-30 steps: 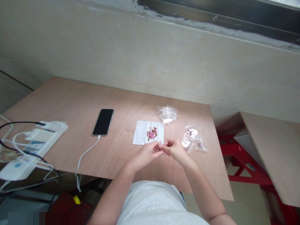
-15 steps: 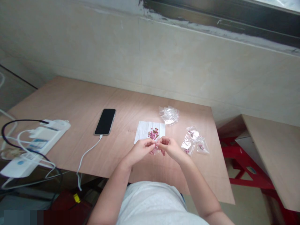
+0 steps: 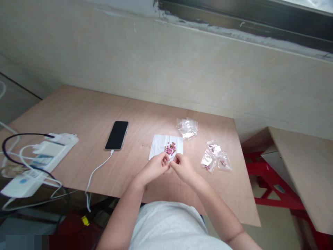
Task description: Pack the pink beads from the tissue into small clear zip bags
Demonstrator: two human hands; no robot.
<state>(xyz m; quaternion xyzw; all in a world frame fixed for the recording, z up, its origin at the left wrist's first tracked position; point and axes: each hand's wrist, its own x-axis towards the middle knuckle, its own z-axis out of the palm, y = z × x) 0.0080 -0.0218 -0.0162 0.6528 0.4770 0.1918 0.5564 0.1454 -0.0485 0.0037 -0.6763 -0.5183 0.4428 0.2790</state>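
My left hand (image 3: 158, 166) and my right hand (image 3: 182, 167) meet at the near edge of a white sheet of paper (image 3: 156, 145). Both are closed, fingers pinched, on a small clear plastic bag (image 3: 169, 170) that mostly hides behind them. Just beyond my fingertips, a pile of pink round pills (image 3: 170, 150) with several brown-and-gold capsules (image 3: 174, 151) lies on the paper. To the right of my right hand are small clear bags with pink pills inside (image 3: 208, 160). A stack of flat clear bags (image 3: 187, 128) sits behind the paper's right corner.
A black-screened phone (image 3: 117, 135) lies left of the paper, plugged into a white cable (image 3: 95, 172). A white power strip (image 3: 39, 163) with tangled cords occupies the table's left end. Right of the table (image 3: 145, 118) stand a red stool (image 3: 270, 184) and another table (image 3: 307, 166).
My fingers have curled in tighter, and my right hand has shifted slightly left and down. Less of the small bag shows now. The pills, phone and other bags stay where they were.
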